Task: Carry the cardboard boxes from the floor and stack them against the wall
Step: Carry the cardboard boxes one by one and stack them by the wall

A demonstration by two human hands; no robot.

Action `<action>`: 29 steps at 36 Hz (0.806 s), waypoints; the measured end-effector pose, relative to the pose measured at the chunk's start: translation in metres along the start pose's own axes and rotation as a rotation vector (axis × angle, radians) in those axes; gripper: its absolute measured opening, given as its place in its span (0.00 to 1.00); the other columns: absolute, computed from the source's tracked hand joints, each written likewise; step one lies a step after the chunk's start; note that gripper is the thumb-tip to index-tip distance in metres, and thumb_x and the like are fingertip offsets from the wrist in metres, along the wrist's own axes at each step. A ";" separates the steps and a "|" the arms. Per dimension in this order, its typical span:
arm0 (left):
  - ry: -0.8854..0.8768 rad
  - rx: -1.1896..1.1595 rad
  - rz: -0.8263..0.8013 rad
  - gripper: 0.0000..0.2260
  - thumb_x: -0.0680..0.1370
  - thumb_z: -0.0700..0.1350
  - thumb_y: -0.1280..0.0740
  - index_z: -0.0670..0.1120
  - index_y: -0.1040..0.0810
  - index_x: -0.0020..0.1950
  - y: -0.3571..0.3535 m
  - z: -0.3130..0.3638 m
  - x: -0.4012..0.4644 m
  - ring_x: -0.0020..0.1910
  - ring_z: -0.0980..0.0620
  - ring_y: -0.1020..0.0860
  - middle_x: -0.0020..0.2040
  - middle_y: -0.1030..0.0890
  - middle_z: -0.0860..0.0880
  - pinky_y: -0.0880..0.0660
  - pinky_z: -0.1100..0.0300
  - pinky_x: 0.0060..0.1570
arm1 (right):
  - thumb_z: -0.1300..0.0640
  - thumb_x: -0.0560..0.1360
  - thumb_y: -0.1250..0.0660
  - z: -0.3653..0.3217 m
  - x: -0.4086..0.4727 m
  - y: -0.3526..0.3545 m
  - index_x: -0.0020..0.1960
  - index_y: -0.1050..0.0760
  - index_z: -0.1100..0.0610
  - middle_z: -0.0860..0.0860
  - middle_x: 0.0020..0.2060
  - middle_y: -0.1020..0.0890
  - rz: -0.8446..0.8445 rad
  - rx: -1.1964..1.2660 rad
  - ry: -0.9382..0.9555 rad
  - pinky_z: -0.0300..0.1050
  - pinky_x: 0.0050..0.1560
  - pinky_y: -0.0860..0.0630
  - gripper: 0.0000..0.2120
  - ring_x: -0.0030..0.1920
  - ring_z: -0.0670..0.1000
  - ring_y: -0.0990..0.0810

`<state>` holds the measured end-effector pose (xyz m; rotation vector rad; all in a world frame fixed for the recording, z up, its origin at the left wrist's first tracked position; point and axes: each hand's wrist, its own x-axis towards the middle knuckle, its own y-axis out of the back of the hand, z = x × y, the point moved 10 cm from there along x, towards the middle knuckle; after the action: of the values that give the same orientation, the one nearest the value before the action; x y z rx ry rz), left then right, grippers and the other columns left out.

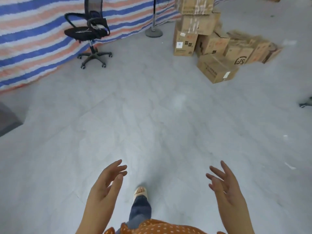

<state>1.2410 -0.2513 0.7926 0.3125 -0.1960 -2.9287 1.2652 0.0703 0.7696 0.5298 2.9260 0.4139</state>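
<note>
Beyond our outstretched fingertips, well apart from them across the grey floor (152,107), we see the cardboard boxes (212,46) gathered in a loose pile at the far right. Our left hand (106,184) and right hand (226,186) are both raised low in the view with palms turned toward each other, fingers spread and nearly straight, and neither holds or touches anything. Ahead of the right fingers and far off, one box (216,68) lies tilted on the floor at the near edge of the pile; behind it several boxes sit side by side, and at the pile's left three more rise in a stack (195,16). The print on the boxes is too blurred for us to read, apart from what may be a round logo on one. Ahead of the left fingers, equally distant, a black office chair (89,32) stands before a blue, white and orange striped tarp (33,39). Between chair and boxes a pole on a round base (154,32) stands upright. Between our two hands, lower down, a foot in a pale sandal (141,191) steps forward below a jeans leg and an orange dotted top (157,227)
</note>
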 end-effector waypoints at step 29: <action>-0.023 0.058 -0.127 0.11 0.72 0.48 0.35 0.65 0.21 0.50 -0.238 0.127 0.419 0.52 0.59 0.19 0.51 0.17 0.58 0.27 0.49 0.60 | 0.40 0.76 0.39 -0.054 0.453 0.016 0.61 0.35 0.28 0.34 0.56 0.21 0.208 0.025 -0.007 0.47 0.56 0.25 0.15 0.54 0.43 0.18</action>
<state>0.7698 -0.0894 0.7983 0.3105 -0.2747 -3.0580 0.8402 0.2351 0.7865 0.8417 2.8828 0.3989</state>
